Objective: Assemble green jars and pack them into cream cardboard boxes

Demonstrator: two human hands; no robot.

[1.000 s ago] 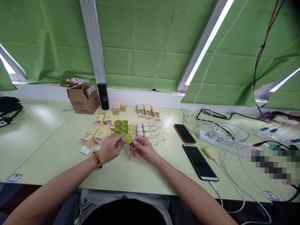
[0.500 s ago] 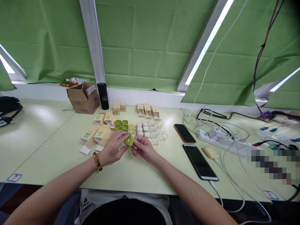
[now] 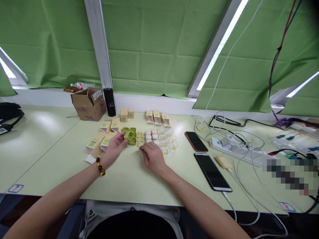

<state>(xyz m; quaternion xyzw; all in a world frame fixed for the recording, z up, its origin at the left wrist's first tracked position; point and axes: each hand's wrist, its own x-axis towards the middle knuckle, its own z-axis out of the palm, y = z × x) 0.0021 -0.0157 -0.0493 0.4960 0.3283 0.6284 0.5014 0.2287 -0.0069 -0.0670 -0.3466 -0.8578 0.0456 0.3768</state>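
Observation:
My left hand (image 3: 115,148) holds a small green plastic case (image 3: 128,135) between thumb and fingers, tilted just above the left side of several like green cases (image 3: 133,139) set in rows. My right hand (image 3: 154,158) rests low over the table with thumb and forefinger pinched together. Its fingertips are beside the lower end of the small yellow pieces (image 3: 140,134); whether something is between them I cannot make out. Behind the knuckles, white-pink rounded pieces (image 3: 154,136) are partly covered. Clear plastic cups (image 3: 171,141) with yellow bits stand to their right.
Opened cardboard sleeves (image 3: 94,145) lie left of my left hand, with more small boxes (image 3: 124,115) behind. Farther back stand a brown carton (image 3: 89,104) and a black bottle (image 3: 109,102). Two phones (image 3: 213,172), a power strip (image 3: 234,149) and loose cables occupy the right side.
My hands have moved apart. The left has carried the green case up and left to the other cases; the right has let go of it and turned palm down by the yellow pieces.

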